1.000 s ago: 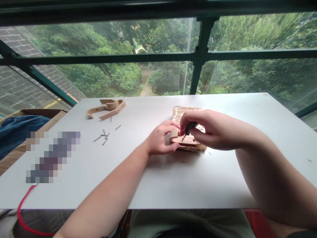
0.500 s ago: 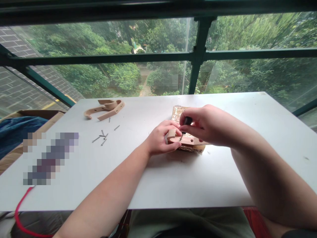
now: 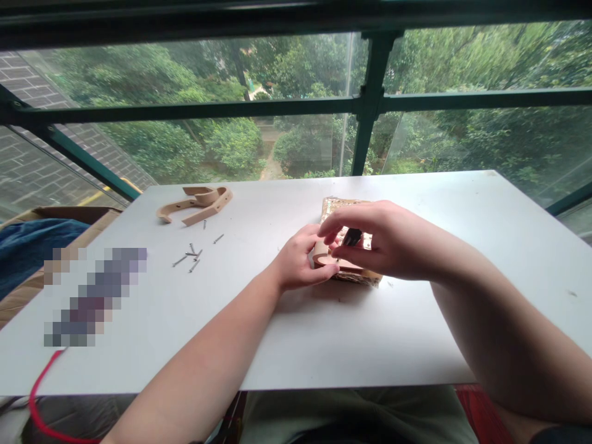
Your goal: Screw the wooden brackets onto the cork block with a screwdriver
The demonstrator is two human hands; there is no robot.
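My left hand (image 3: 298, 258) is closed on the curled end of a light-brown wooden hook (image 3: 320, 254), pressing it onto a block wrapped in shiny brown tape (image 3: 329, 206). Its thumb lies along the near edge of the piece. From above, my right hand (image 3: 377, 237) holds a screwdriver (image 3: 353, 237) by its black handle, the thumb on the near side and the fingers arched loosely over it. The tip points down at the hook beside my left thumb. My right hand hides much of the hook and block.
More curved wooden hooks (image 3: 198, 202) lie at the back left of the white table (image 3: 259, 320). Several loose screws (image 3: 192, 254) are scattered in front of them. A pixelated patch covers something at the left, with a red cord (image 3: 34, 394) below. A cardboard box (image 3: 99, 216) stands beyond the left edge.
My right hand has turned on the screwdriver; its fingers have lifted and spread over the handle and it sits slightly lower. My left hand stays in place on the hook.
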